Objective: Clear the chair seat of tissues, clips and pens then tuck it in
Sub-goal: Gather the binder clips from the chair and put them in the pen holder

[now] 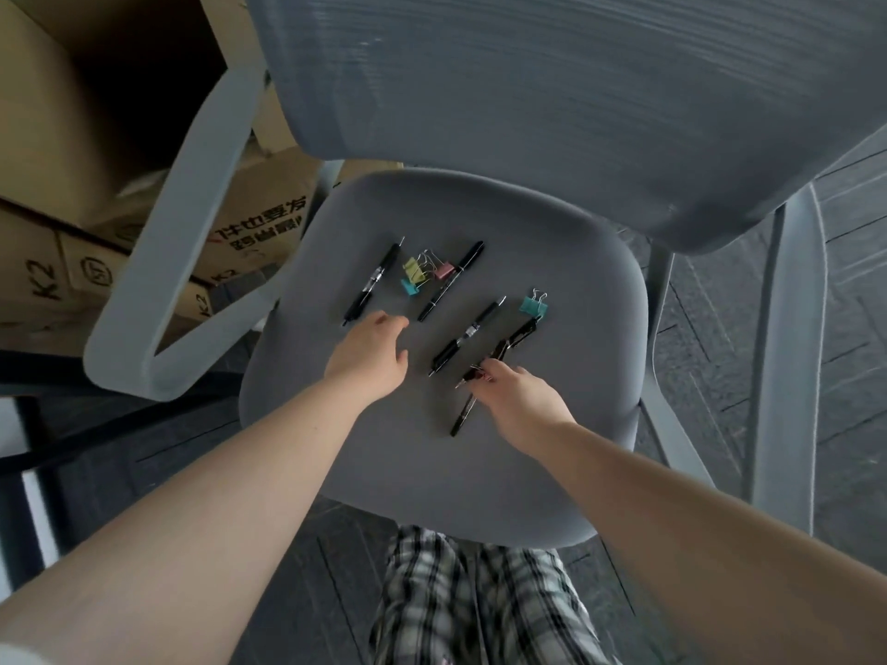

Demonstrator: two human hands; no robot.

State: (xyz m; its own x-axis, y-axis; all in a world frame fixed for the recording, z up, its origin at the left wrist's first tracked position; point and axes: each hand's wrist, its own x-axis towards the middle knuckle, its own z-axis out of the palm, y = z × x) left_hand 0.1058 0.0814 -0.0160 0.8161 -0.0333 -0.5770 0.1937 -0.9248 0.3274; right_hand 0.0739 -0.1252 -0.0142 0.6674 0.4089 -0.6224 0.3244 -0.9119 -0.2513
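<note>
1. The grey padded chair seat (480,453) carries black pens and coloured binder clips.
2. The left hand (372,355) hovers with fingers loosely apart beside the far-left black pen (373,281), holding nothing.
3. The right hand (516,395) pinches one black pen (501,350) by its near end, its far end near a teal binder clip (533,305).
4. A cluster of yellow, pink and teal clips (425,273) lies between two pens.
5. Brown cardboard boxes (62,184) stand beyond the armrest.

Pens (373,282) and clips (421,275) lie on the chair seat (552,261), boxes (72,261) to its left.
</note>
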